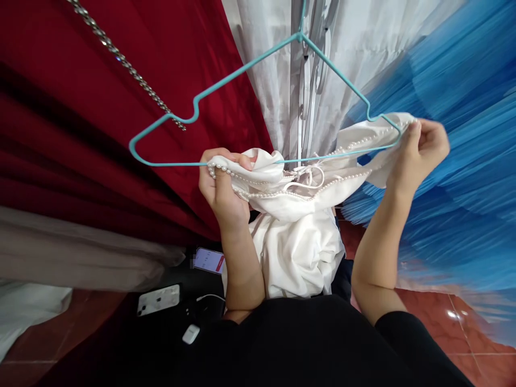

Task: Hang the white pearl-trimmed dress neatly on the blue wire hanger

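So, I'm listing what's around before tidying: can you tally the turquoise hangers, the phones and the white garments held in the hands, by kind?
Turquoise hanger: 1
Phones, one screen up, one back up: 2
White garment, held: 1
Total: 4

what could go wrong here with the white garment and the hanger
The pearl trim could snag or shed beads if the left hand and right hand pull the white garment too hard. The loose ties might catch on the teal hanger, whose lower bar is close by. The hanger's left end is bare, so the garment may slip or hang lopsided if let go now.
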Action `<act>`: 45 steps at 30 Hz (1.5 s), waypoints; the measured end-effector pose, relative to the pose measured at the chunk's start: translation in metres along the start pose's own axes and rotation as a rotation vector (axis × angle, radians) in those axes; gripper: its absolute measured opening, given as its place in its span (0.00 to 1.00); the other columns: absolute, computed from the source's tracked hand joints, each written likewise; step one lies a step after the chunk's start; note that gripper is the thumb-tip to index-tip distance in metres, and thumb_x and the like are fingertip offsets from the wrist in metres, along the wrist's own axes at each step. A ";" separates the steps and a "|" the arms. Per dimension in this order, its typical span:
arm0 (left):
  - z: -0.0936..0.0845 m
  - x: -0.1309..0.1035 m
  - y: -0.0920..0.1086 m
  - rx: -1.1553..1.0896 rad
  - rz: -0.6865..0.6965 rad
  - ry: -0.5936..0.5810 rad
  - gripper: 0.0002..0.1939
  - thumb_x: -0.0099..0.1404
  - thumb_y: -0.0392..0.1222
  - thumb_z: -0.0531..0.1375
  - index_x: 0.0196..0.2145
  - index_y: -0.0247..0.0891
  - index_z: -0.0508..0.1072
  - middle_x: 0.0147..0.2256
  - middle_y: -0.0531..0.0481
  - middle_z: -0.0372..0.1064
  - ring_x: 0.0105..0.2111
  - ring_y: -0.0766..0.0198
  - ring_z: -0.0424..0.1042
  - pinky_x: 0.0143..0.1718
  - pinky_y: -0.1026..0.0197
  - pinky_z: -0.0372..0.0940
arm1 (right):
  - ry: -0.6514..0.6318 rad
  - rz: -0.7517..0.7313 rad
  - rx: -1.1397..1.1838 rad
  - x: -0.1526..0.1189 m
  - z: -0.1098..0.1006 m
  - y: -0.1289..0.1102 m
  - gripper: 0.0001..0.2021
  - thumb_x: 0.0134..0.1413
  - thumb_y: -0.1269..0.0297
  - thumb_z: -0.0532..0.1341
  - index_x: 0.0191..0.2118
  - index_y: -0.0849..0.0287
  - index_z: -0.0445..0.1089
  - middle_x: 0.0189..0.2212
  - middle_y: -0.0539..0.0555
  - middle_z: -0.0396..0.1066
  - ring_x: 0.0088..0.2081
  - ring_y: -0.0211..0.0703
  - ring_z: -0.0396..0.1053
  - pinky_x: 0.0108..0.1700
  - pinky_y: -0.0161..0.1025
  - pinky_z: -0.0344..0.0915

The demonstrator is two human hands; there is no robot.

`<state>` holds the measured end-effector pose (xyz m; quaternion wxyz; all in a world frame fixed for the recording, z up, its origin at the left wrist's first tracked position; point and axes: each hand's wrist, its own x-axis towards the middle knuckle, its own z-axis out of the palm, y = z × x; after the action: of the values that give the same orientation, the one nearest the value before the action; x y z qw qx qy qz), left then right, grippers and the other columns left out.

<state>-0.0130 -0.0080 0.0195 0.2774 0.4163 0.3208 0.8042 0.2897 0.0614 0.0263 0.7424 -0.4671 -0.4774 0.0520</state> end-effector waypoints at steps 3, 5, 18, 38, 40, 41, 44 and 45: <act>0.004 -0.002 -0.009 -0.104 -0.028 -0.015 0.12 0.69 0.51 0.65 0.35 0.42 0.69 0.27 0.51 0.68 0.30 0.62 0.69 0.40 0.58 0.69 | 0.170 0.038 0.023 -0.047 -0.013 0.014 0.04 0.64 0.66 0.64 0.40 0.54 0.78 0.37 0.49 0.76 0.41 0.38 0.73 0.49 0.38 0.70; 0.007 -0.003 -0.017 -0.168 -0.047 -0.014 0.13 0.69 0.51 0.65 0.35 0.40 0.69 0.28 0.52 0.68 0.30 0.63 0.68 0.40 0.60 0.68 | 0.154 0.024 0.031 -0.078 -0.016 0.009 0.06 0.63 0.63 0.64 0.40 0.57 0.77 0.35 0.48 0.74 0.37 0.39 0.73 0.45 0.43 0.71; 0.008 -0.006 -0.028 -0.166 -0.142 -0.063 0.13 0.70 0.52 0.64 0.38 0.40 0.70 0.31 0.51 0.72 0.32 0.63 0.73 0.41 0.60 0.69 | -0.525 -0.206 0.093 -0.091 0.058 -0.047 0.11 0.72 0.63 0.56 0.49 0.52 0.76 0.42 0.49 0.78 0.46 0.40 0.76 0.50 0.44 0.71; -0.069 0.058 0.006 0.325 0.278 0.335 0.17 0.55 0.14 0.55 0.29 0.35 0.73 0.29 0.57 0.68 0.28 0.74 0.68 0.32 0.66 0.65 | -0.444 -0.186 0.087 -0.088 0.061 -0.041 0.10 0.69 0.67 0.59 0.48 0.54 0.78 0.42 0.50 0.79 0.46 0.40 0.77 0.51 0.44 0.71; -0.057 0.074 0.014 0.359 0.315 0.267 0.16 0.54 0.15 0.56 0.28 0.35 0.71 0.28 0.56 0.66 0.26 0.73 0.66 0.30 0.65 0.63 | -0.444 -0.176 0.079 -0.090 0.060 -0.044 0.10 0.69 0.67 0.59 0.48 0.54 0.78 0.43 0.50 0.79 0.46 0.40 0.77 0.52 0.44 0.71; -0.050 0.080 0.018 0.388 0.333 0.230 0.15 0.55 0.16 0.57 0.28 0.35 0.70 0.29 0.55 0.65 0.25 0.73 0.64 0.29 0.63 0.61 | -0.444 -0.174 0.073 -0.091 0.060 -0.046 0.10 0.69 0.67 0.59 0.48 0.54 0.78 0.43 0.50 0.79 0.46 0.40 0.77 0.52 0.44 0.71; -0.022 0.090 0.030 0.534 0.325 0.058 0.14 0.59 0.19 0.59 0.31 0.38 0.71 0.28 0.54 0.63 0.23 0.70 0.61 0.29 0.59 0.56 | -0.436 -0.185 0.062 -0.094 0.060 -0.049 0.10 0.69 0.67 0.59 0.48 0.53 0.78 0.43 0.49 0.80 0.46 0.40 0.77 0.51 0.43 0.72; -0.013 0.088 0.034 0.564 0.303 -0.020 0.13 0.61 0.21 0.61 0.33 0.40 0.72 0.28 0.54 0.63 0.24 0.68 0.62 0.30 0.58 0.57 | -0.431 -0.191 0.057 -0.095 0.060 -0.049 0.10 0.69 0.67 0.59 0.48 0.53 0.77 0.43 0.49 0.79 0.46 0.39 0.77 0.51 0.43 0.72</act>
<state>-0.0743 0.0293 0.0824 0.0313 0.5277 0.4628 0.7116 0.1749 0.0227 0.0064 0.6378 -0.3765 -0.6653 0.0935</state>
